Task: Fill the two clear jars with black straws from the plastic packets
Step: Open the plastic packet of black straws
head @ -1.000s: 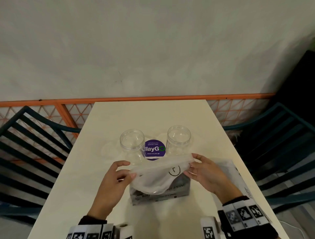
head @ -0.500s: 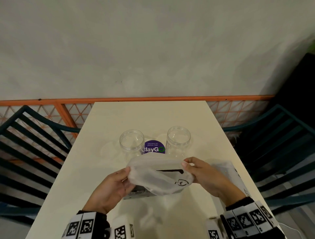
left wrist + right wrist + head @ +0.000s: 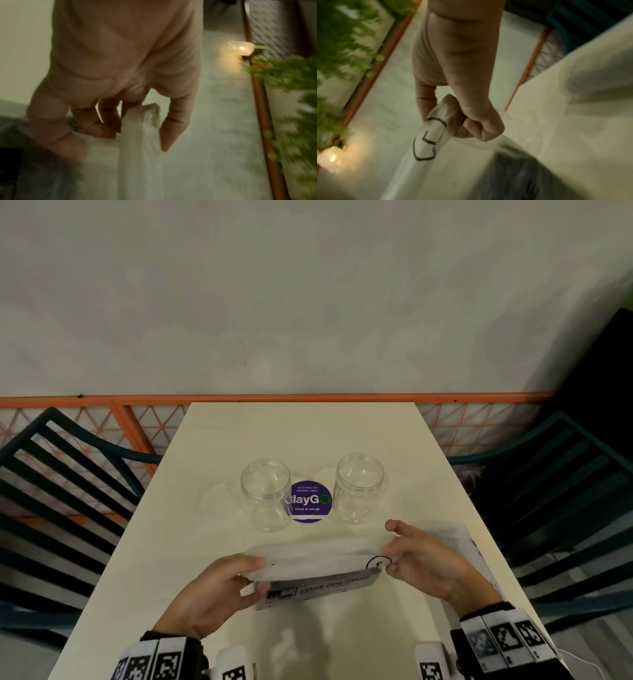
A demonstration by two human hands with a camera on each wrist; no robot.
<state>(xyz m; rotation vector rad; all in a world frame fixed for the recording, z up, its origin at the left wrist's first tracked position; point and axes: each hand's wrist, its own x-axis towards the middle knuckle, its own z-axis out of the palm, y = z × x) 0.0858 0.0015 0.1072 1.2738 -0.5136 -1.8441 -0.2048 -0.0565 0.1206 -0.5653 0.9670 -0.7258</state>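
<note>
Lowered since the earlier frame, the translucent white plastic packet (image 3: 315, 563) now stretches flat between both hands above the cream table (image 3: 301, 433). Left hand (image 3: 212, 594) and right hand (image 3: 424, 563) each pinch one end. Judged light, limp and slippery; best gripped at its edges. Both round clear plastic jars (image 3: 265, 491) stand empty beyond.

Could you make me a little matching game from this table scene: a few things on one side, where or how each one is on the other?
Things:
1. plastic packet
2. left jar
3. right jar
4. round purple sticker

States:
A. flat on the table between the jars
B. pinched at both ends by the left hand and right hand
C. empty, left of the sticker
D. empty, right of the sticker

Pairs: 1-B, 2-C, 3-D, 4-A
</note>
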